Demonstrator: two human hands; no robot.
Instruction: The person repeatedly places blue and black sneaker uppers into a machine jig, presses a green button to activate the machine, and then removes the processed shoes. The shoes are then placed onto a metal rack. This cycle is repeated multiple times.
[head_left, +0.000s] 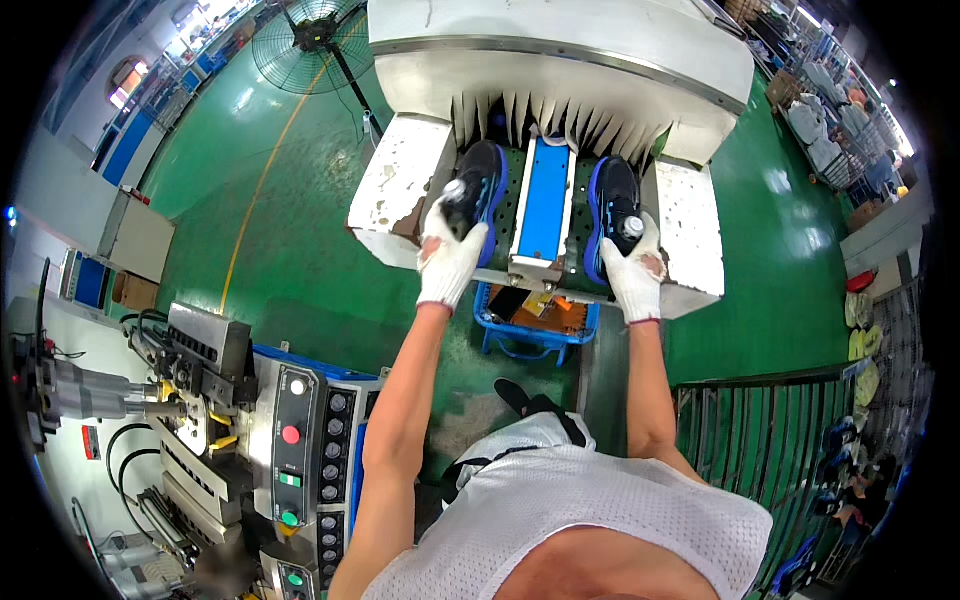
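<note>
Already both shoes are sitting at the mouth of the white machine [560, 60], one on each side of the blue centre plate [545, 195]. The left hand [452, 250], in a white work glove, is closing around the heel of the left shoe [480, 185] — a black shoe with a blue sole, toe pointing into the slotted opening. The right hand [634, 265], gloved likewise, is gripping the heel of the right shoe [612, 200], which is lying the same way. Judging from this, the placing looks nearly complete: the pair is resting on the green perforated bed [508, 200], yet neither hand is letting go, so release or a final push seems to be what is left.

Below the bed a blue crate [535, 325] is standing on the glossy green floor [300, 200]. At the person's left a control panel [300, 440] with round buttons is showing beside grey clamping gear [190, 390] — at the right, a dark metal rack [770, 440]. A standing fan [315, 35] is facing in from the far left.
</note>
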